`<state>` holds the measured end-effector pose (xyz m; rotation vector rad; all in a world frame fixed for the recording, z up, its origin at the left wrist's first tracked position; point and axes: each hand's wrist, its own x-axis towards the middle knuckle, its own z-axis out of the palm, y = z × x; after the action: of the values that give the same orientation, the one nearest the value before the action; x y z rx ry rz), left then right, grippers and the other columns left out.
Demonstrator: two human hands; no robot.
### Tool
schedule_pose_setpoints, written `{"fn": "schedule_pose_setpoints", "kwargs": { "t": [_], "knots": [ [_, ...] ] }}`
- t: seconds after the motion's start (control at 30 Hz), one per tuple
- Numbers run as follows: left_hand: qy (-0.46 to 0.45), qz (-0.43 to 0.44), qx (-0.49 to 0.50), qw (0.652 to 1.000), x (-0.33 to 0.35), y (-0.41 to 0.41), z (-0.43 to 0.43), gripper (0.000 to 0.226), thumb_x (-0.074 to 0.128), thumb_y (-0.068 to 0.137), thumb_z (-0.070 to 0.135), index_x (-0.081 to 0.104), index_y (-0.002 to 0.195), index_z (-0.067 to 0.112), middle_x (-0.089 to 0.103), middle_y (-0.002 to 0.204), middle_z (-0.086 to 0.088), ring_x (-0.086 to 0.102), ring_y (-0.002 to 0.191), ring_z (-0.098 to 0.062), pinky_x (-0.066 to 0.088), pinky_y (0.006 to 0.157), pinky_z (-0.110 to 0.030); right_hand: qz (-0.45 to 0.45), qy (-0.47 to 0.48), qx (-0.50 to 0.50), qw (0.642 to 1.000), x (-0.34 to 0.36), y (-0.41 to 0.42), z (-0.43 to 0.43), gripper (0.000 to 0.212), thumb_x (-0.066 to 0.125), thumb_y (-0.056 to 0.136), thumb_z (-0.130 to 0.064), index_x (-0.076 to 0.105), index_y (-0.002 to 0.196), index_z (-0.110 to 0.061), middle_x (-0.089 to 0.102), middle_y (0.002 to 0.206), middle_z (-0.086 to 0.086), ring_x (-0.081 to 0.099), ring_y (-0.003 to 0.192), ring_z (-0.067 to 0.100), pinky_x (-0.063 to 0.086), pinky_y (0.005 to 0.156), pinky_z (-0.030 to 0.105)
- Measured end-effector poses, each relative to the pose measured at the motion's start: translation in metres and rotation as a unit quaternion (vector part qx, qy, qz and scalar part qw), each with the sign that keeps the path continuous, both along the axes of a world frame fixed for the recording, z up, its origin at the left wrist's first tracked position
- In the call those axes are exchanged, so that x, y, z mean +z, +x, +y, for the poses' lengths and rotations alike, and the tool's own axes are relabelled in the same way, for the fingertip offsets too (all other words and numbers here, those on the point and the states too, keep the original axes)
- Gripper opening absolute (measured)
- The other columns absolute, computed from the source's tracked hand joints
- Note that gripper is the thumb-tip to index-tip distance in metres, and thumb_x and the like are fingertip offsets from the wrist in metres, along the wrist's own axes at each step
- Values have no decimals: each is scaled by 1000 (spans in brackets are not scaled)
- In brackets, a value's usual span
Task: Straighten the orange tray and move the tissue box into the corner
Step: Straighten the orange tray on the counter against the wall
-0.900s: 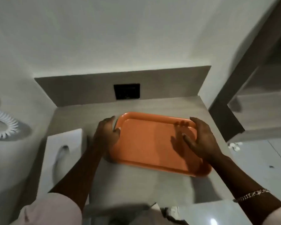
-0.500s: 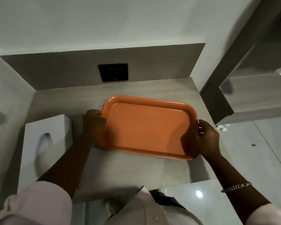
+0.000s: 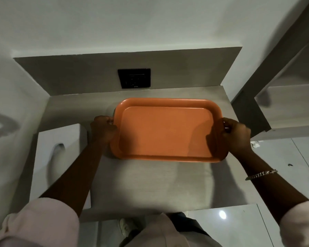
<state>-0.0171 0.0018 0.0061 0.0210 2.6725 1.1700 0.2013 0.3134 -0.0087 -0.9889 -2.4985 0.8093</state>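
An empty orange tray [image 3: 166,131] lies on the grey counter [image 3: 150,184], its long sides nearly parallel to the back wall. My left hand [image 3: 103,128] is closed on the tray's left rim. My right hand [image 3: 236,134] is closed on its right rim. A white tissue box [image 3: 59,157] with an oval slot on top stands at the counter's left side against the left wall, partly covered by my left forearm.
A black wall socket [image 3: 134,78] sits in the backsplash behind the tray. The counter ends at a wall on the left and a dark panel [image 3: 248,111] on the right. Glossy floor tiles [image 3: 284,175] lie to the right and below.
Both hands shifted from resting on the tray to gripping its short ends. The tray has turned from skewed to nearly square with the back wall.
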Motion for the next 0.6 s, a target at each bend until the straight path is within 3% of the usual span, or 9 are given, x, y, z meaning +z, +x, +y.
{"fn": "schedule_pose_setpoints", "kwargs": {
  "t": [0.07, 0.13, 0.23, 0.37, 0.43, 0.53, 0.6],
  "knots": [
    [-16, 1, 9, 1000, -2, -5, -1, 20, 59, 70, 5, 75, 81, 6, 73, 82, -21, 70, 86, -33, 54, 84, -39, -7, -5, 15, 1000, 3, -14, 4, 24, 51, 82, 10, 72, 88, -1, 75, 84, 15, 70, 81, 34, 57, 79, 42],
    [-27, 4, 12, 1000, -4, -7, -1, 16, 56, 66, 11, 70, 70, 19, 66, 72, -16, 65, 76, -27, 52, 77, -36, -17, -10, 22, 1000, 1, -25, 9, 23, 53, 83, 8, 73, 88, -3, 75, 86, 15, 69, 82, 33, 55, 79, 36],
    [-40, 7, 16, 999, -8, -8, -2, 10, 54, 62, 17, 62, 56, 18, 68, 72, -17, 65, 74, -26, 52, 75, -35, -32, -13, 24, 999, -1, -35, 10, 23, 54, 83, 7, 74, 89, -2, 75, 88, 18, 69, 83, 35, 49, 76, 30],
    [-45, 2, 30, 999, -17, -13, -5, 36, 49, 58, 18, 75, 79, 3, 75, 85, -23, 71, 83, -34, 58, 80, -43, -32, -17, 25, 999, -7, -39, 9, 25, 53, 82, 7, 74, 87, -5, 75, 85, 17, 69, 81, 35, 50, 75, 31],
    [-49, 5, 28, 998, -20, -14, -6, 42, 46, 55, 18, 74, 82, 2, 75, 86, -23, 71, 84, -36, 59, 82, -45, -29, -30, 22, 999, -11, -39, 8, 24, 54, 83, 7, 74, 88, -5, 75, 86, 16, 69, 81, 35, 47, 72, 28],
    [-56, 6, 16, 998, -19, -13, -8, 43, 47, 56, 18, 74, 84, 1, 75, 89, -24, 70, 87, -37, 57, 83, -45, -21, -41, 11, 999, -15, -39, 6, 24, 55, 86, 6, 74, 92, -6, 76, 92, 15, 70, 86, 34, 43, 75, 23],
    [-68, 18, 11, 997, -14, -7, -6, 30, 53, 64, 13, 72, 86, 3, 73, 93, -24, 68, 90, -38, 55, 83, -43, -4, -53, -7, 999, -15, -38, 5, 22, 60, 92, -4, 71, 110, -4, 74, 109, 17, 70, 98, 35, 46, 84, 25]
  ]
}}
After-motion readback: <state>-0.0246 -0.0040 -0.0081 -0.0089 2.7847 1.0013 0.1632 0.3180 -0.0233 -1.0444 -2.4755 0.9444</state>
